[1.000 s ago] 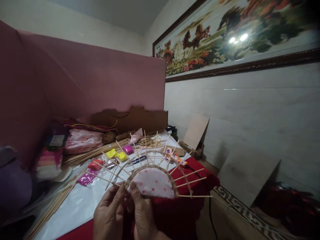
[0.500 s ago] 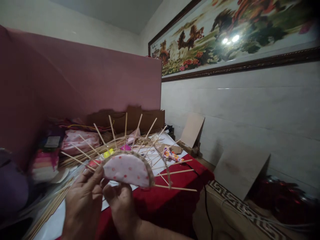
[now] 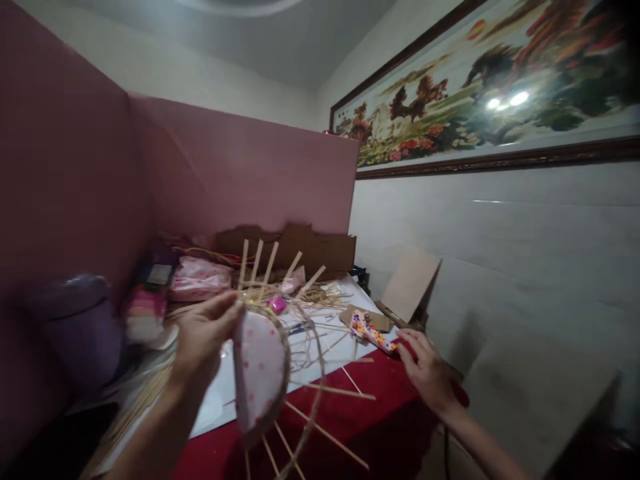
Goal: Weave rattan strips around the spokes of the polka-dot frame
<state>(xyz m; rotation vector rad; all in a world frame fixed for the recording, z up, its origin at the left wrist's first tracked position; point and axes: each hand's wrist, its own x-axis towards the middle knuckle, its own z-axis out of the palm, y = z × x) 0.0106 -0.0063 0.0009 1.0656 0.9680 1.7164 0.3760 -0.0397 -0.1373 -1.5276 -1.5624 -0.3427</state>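
My left hand point(image 3: 205, 333) holds a half-woven basket base point(image 3: 260, 377) by its top edge, fingers pinched on it. The base is a pink dotted fabric disc ringed with woven cane, with thin wooden spokes sticking out all round; it is turned edge-on to me. My right hand point(image 3: 425, 367) has let go and lies near the right edge of the red cloth point(image 3: 360, 420), fingers spread, fingertips close to a colourful dotted object point(image 3: 370, 331).
A white sheet point(image 3: 220, 400) covers the table with loose cane strips point(image 3: 310, 300), small bright packets and pink fabric point(image 3: 200, 278). A pink partition point(image 3: 225, 173) stands behind. Cardboard pieces point(image 3: 410, 280) lean on the tiled wall at right, under a framed picture point(image 3: 490, 87).
My right hand left the basket base and moved right to the table edge. The left hand alone now holds the base, turned from flat to edge-on. The camera view shifted.
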